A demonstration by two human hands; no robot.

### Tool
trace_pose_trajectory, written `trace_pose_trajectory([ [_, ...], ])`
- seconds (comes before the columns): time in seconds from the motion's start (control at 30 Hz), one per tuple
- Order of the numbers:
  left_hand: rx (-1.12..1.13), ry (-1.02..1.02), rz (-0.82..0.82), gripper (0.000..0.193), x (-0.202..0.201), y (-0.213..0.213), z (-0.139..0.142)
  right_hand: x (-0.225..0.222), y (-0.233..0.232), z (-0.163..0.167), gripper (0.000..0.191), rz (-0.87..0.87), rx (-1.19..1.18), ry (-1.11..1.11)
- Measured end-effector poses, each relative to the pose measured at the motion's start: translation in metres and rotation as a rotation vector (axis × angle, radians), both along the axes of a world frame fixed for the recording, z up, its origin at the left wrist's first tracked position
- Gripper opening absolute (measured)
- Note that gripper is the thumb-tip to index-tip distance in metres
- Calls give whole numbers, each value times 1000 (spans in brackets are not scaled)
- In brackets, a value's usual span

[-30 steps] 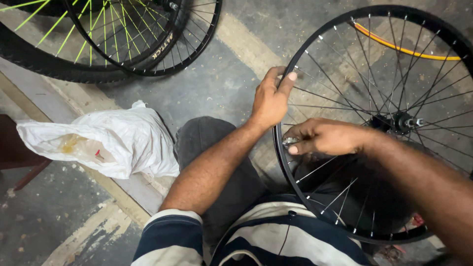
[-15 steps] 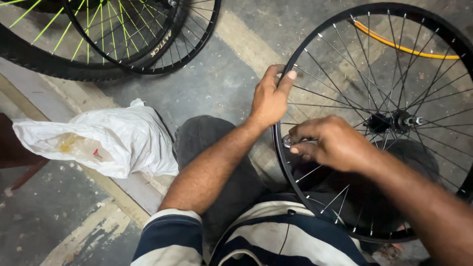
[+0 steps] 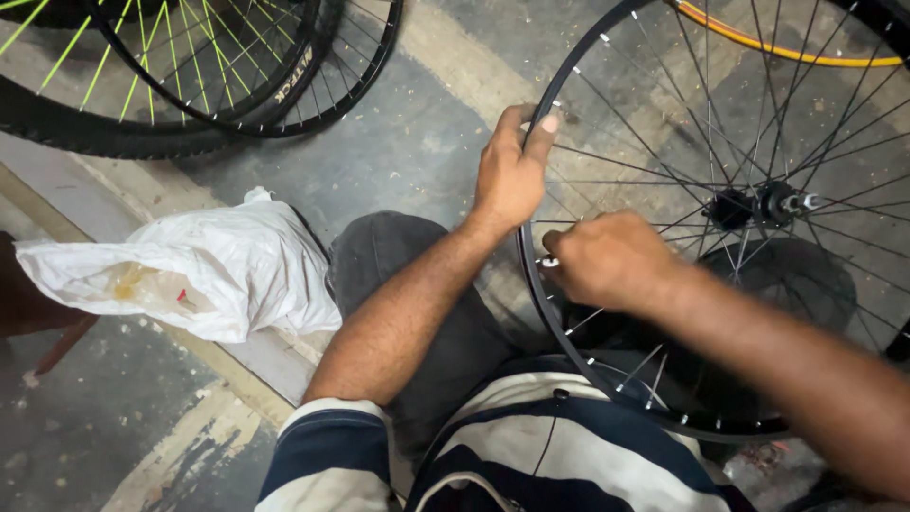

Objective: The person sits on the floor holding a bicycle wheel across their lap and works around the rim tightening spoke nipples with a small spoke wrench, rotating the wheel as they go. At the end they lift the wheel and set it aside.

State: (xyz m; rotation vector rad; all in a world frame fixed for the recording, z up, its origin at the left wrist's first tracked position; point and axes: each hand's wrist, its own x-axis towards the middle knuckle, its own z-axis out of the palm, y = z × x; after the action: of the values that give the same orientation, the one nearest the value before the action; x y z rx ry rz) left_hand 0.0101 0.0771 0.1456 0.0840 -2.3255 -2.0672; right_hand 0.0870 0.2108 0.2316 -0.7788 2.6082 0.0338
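right hand (image 3: pixel 607 261) has slid rimward, fisted on a spoke; left hand (image 3: pixel 512 171) grips the rim (image 3: pixel 531 284). over-tightening could warp it.

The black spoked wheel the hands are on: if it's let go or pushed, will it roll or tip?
The black spoked wheel stands upright on a thin rim, steadied by the left hand, so it would likely tip or roll once released. With no tyre and only thin spokes, it probably lifts lightly. The right hand works near the rim; the spokes could bend under a hard push.
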Motion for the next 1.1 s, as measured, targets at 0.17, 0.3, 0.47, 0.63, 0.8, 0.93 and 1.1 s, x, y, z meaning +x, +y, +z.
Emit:
trace_pose_trajectory([
  [0.17, 44, 37, -3, 35, -2, -2, 4, -1, -2, -4, 29, -18, -71, -48],
  [0.3, 99, -69, -36, 33, 1, -3, 11, -38, 19, 1, 38, -284, -442, -783],
  [0.47, 72, 20, -23, 32, 2, -3, 13, -22, 23, -2, 40, -194, -367, -368],
  [0.63, 50, 24, -18, 31, 1, 0, 2, 9, 7, -14, 24, 83, -440, 326],
  [0.8, 166, -59, -36, 36, -14, 3, -13, 22, -2, -6, 16, 157, -464, 311],
  [0.93, 307, -283, -190, 43, -47, -2, -27, 50, 4, 8, 14, 198, -555, 102],
  [1.1, 81, 82, -9, 40, -37, 3, -39, 51, 32, 12, 23, 126, -567, -135],
])
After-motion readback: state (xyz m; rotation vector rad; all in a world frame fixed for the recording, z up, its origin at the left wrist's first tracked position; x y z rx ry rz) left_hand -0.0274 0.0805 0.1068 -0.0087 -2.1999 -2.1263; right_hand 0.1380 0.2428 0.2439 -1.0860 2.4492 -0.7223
